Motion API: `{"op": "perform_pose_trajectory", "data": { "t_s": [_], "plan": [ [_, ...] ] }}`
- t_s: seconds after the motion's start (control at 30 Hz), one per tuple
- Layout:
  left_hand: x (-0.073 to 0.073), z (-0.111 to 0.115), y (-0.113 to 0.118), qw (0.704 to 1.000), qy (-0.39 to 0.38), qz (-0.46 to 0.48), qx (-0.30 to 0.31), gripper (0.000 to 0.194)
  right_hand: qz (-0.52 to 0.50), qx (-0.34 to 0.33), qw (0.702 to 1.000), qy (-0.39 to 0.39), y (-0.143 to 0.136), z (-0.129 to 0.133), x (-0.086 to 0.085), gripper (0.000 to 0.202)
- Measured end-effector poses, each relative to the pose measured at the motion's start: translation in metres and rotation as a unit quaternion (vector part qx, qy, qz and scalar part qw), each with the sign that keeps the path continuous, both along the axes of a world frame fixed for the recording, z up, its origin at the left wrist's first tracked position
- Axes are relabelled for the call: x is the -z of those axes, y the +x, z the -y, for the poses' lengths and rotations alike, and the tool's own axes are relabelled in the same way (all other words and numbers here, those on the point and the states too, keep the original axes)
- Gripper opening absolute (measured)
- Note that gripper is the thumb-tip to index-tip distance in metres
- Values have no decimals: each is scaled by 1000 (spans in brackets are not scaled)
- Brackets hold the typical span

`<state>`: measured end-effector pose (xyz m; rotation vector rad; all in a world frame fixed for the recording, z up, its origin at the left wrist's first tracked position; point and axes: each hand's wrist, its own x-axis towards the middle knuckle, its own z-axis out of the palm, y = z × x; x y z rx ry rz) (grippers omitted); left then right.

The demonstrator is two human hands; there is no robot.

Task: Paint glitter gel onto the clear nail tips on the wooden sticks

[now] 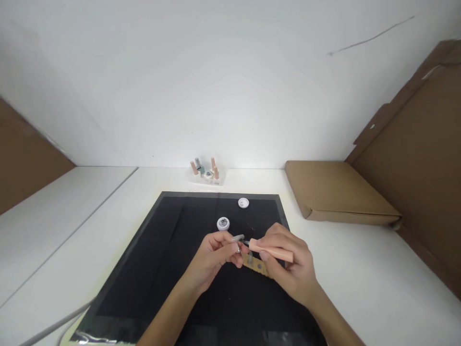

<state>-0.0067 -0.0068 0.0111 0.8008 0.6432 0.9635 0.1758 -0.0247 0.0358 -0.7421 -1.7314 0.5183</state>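
Observation:
My left hand (218, 254) is closed, thumb and fingers pinching a small grey false nail (237, 238) at the fingertips. What supports the nail is partly hidden by the fingers. In my right hand (288, 259) is a nail polish brush (272, 250) with a peach-coloured handle, its dark bristle end pointing left at the nail. Whether the bristles touch the nail I cannot tell. Below both hands lies a tan strip (260, 267) bearing grey nail-like pieces, partly covered by my right hand.
A small white jar (223, 223) with dark and silvery contents stands on the black mat (151, 259); its white lid (243, 203) lies behind. A clear holder (218, 181) of polish bottles is near the wall. At right lies a cardboard box (338, 192); a cable (59, 323) runs at left.

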Motion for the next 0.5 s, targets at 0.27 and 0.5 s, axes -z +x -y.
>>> {"op": "perform_pose_trajectory", "data": {
  "t_s": [0.27, 0.5],
  "plan": [
    [1, 0, 0, 1000, 2, 5, 5, 15, 1, -11, 1000, 5, 1, 1, 1, 22],
    [1, 0, 0, 1000, 0, 0, 3, 15, -28, 16, 999, -14, 0, 1, 3, 14]
  ]
}}
